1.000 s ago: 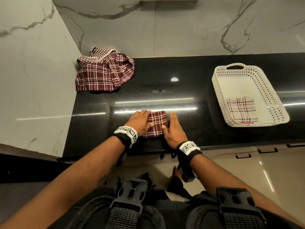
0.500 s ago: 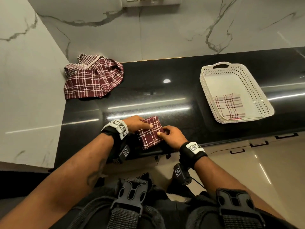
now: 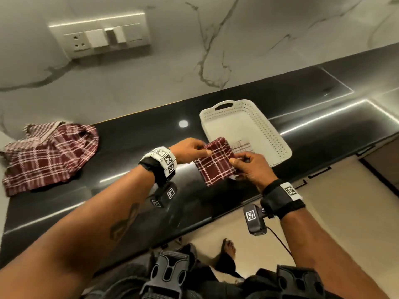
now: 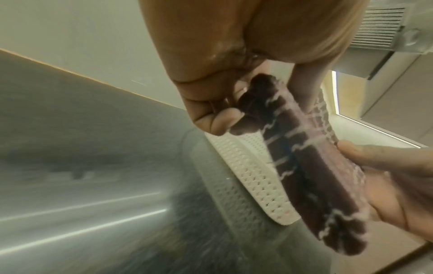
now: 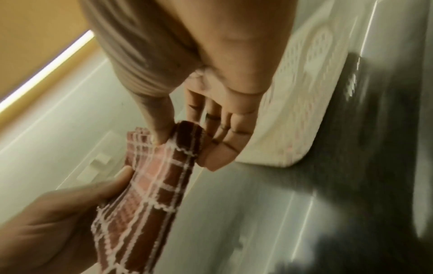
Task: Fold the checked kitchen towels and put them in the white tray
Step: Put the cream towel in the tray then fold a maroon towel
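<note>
Well left of the white tray (image 3: 278, 139), on the black counter (image 3: 133, 137), an unfolded heap of checked towels (image 3: 49, 154) waits: folding left to do. Just left of the tray, over its near corner, left hand (image 3: 190, 149) and right hand (image 3: 250, 167) each pinch an edge of the folded maroon towel (image 3: 216, 162), off the counter. Inside the tray one pale folded towel (image 3: 241, 145) lies. Judged: second nearly delivered.

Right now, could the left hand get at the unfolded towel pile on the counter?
Probably not yet. The left hand is pinching the folded towel together with the right hand. The counter between it and the pile looks bare, so once it lets go the way seems free.
</note>
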`<state>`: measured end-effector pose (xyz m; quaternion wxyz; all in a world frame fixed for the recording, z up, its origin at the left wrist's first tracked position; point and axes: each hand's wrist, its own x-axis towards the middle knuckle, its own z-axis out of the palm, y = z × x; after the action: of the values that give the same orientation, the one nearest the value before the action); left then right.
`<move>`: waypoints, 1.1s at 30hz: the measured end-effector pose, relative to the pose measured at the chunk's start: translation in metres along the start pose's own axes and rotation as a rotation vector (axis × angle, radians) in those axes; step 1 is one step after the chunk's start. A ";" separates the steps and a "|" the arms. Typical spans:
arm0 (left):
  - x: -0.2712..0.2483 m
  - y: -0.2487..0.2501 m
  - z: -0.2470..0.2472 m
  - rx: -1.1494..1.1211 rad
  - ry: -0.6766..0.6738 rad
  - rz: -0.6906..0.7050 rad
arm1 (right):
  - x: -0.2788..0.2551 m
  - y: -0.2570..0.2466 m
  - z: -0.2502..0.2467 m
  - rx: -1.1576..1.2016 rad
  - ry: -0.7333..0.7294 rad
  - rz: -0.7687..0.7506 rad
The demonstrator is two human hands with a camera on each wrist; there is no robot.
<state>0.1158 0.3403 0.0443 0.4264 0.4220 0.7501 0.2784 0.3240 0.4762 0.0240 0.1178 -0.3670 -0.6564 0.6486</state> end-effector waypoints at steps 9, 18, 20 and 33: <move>0.181 0.132 0.048 0.427 0.000 0.069 | 0.086 0.008 -0.163 -0.251 0.370 0.005; 0.239 0.117 0.079 0.597 -0.049 -0.082 | 0.105 0.016 -0.165 -0.684 0.280 0.014; 0.244 0.112 0.081 0.608 -0.062 -0.104 | 0.108 0.018 -0.161 -0.760 0.247 -0.003; 0.260 0.092 0.094 0.668 -0.089 -0.119 | 0.121 0.021 -0.140 -1.209 0.112 -0.198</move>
<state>0.1619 0.6166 -0.0348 0.3126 0.5054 0.8038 -0.0268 0.3342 0.6575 -0.0163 -0.0170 -0.3398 -0.9317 0.1273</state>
